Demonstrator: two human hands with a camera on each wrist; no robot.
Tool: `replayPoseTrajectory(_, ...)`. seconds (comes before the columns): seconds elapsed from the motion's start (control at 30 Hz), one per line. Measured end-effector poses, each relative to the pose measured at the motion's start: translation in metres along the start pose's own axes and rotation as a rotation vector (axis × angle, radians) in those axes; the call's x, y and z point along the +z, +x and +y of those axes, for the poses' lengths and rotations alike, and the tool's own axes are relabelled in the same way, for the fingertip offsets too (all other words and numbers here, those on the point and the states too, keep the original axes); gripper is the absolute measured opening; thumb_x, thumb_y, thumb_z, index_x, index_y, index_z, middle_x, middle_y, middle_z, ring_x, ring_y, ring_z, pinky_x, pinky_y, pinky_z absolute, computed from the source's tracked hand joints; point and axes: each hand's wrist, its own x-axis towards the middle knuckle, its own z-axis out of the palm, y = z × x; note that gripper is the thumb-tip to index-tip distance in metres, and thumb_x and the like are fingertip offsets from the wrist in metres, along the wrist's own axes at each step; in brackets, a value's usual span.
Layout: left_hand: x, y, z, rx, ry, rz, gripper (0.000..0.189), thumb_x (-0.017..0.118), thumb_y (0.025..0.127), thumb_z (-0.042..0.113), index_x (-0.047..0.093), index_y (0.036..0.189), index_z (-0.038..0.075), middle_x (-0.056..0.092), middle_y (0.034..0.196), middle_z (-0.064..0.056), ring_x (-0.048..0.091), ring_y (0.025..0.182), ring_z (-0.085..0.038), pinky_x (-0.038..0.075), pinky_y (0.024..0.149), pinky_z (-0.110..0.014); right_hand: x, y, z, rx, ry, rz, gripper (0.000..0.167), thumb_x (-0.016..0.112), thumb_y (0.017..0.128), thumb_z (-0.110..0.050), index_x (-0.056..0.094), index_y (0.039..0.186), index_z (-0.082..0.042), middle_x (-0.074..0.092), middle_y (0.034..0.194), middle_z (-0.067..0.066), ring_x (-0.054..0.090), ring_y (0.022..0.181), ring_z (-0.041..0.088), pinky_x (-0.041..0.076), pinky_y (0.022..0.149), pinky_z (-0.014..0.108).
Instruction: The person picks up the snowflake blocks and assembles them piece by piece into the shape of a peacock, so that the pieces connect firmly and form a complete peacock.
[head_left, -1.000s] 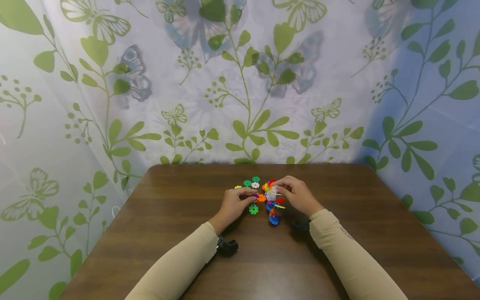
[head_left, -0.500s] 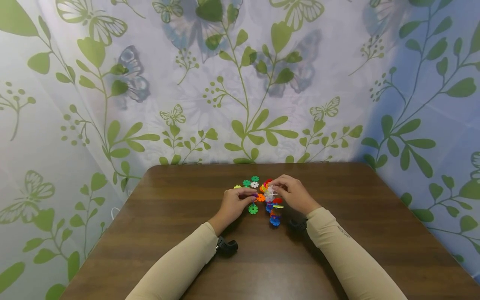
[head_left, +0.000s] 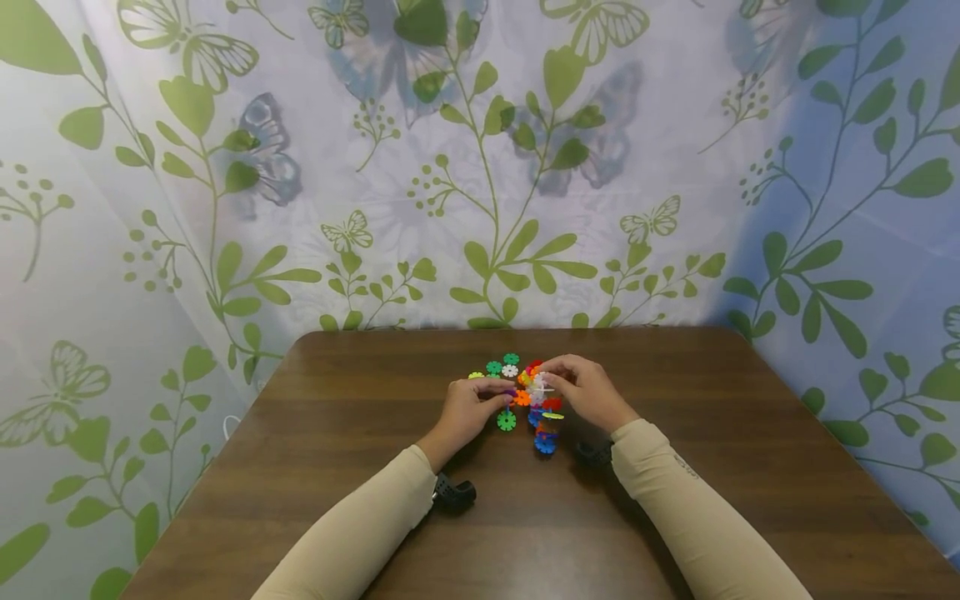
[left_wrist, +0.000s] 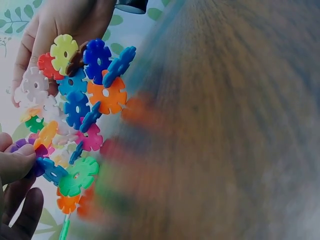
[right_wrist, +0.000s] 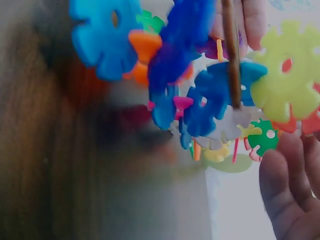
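Both hands hold one structure of slotted plastic snowflake discs [head_left: 537, 390] over the table. My left hand [head_left: 468, 410] pinches a purple disc [left_wrist: 24, 145] at its left side, between thumb and fingers. Beside that purple disc are a blue disc [left_wrist: 53, 171] and a light green disc [left_wrist: 78, 176]. My right hand [head_left: 590, 392] grips the other side by the white discs [left_wrist: 35, 84], its fingertips partly hidden behind them. A yellow disc [right_wrist: 289, 67] stands close to the right fingers [right_wrist: 275, 177]. Dark blue discs [left_wrist: 97, 59] and an orange disc [left_wrist: 107, 94] stick out towards the person.
Behind the left hand are green discs [head_left: 512, 359], a white disc [head_left: 510, 371] and a yellow-green disc [head_left: 476, 375]. The brown wooden table [head_left: 375, 367] ends at a leaf-and-butterfly curtain [head_left: 495, 167]. A black wrist device [head_left: 453, 493] sits under the left wrist.
The right hand has shifted slightly left, and the structure's near end with the blue and yellow discs has turned a little. The left hand has stayed nearly still.
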Motion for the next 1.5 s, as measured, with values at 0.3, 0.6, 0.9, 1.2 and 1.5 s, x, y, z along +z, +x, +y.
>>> replayPoseTrajectory(0.3,0.001,0.000,-0.002,-0.001,0.011,-0.007,0.021,0.083,0.092,0.006,0.082,0.113,0.003,0.079,0.100,0.004,0.074,0.087,-0.006,0.060,0.079,-0.027,-0.003,-0.009,0.010,0.222,0.190,0.002,0.023,0.075,0.101,-0.020,0.076,0.111,0.001,0.074,0.105,0.011,0.069,0.091,0.028,0.058,0.083,0.037)
replayPoseTrajectory(0.6,0.002,-0.001,-0.003,0.000,0.007,-0.012,0.020,0.083,0.092,0.005,0.082,0.112,0.002,0.079,0.100,0.004,0.074,0.086,-0.008,0.060,0.078,-0.028,0.000,-0.014,0.019,0.152,0.111,-0.052,0.017,0.072,0.098,0.005,0.073,0.113,-0.003,0.074,0.111,0.010,0.071,0.102,0.030,0.059,0.088,0.039)
replayPoseTrajectory(0.9,0.002,-0.001,-0.004,0.015,-0.007,-0.007,0.021,0.083,0.091,0.006,0.082,0.112,0.002,0.079,0.102,0.003,0.075,0.091,-0.009,0.060,0.081,-0.028,0.012,-0.014,0.021,0.006,-0.044,-0.018,0.039,0.076,0.087,0.019,0.063,0.108,-0.011,0.073,0.109,0.009,0.074,0.095,0.026,0.061,0.081,0.045)
replayPoseTrajectory(1.2,0.001,-0.002,-0.005,-0.004,-0.044,-0.010,0.021,0.082,0.093,0.007,0.081,0.112,0.000,0.079,0.103,0.003,0.075,0.091,-0.012,0.060,0.079,-0.028,0.016,-0.012,0.015,-0.054,-0.068,0.058,0.038,0.081,0.084,0.017,0.063,0.106,-0.009,0.076,0.100,0.006,0.072,0.085,0.021,0.062,0.080,0.042)
replayPoseTrajectory(1.5,-0.003,-0.002,-0.002,-0.011,-0.043,-0.005,0.019,0.083,0.091,0.005,0.081,0.110,-0.001,0.079,0.099,0.003,0.075,0.087,-0.011,0.061,0.076,-0.028,0.019,-0.011,0.010,-0.142,-0.081,0.047,0.038,0.082,0.083,0.017,0.064,0.105,-0.008,0.074,0.092,0.001,0.070,0.080,0.017,0.063,0.076,0.038)
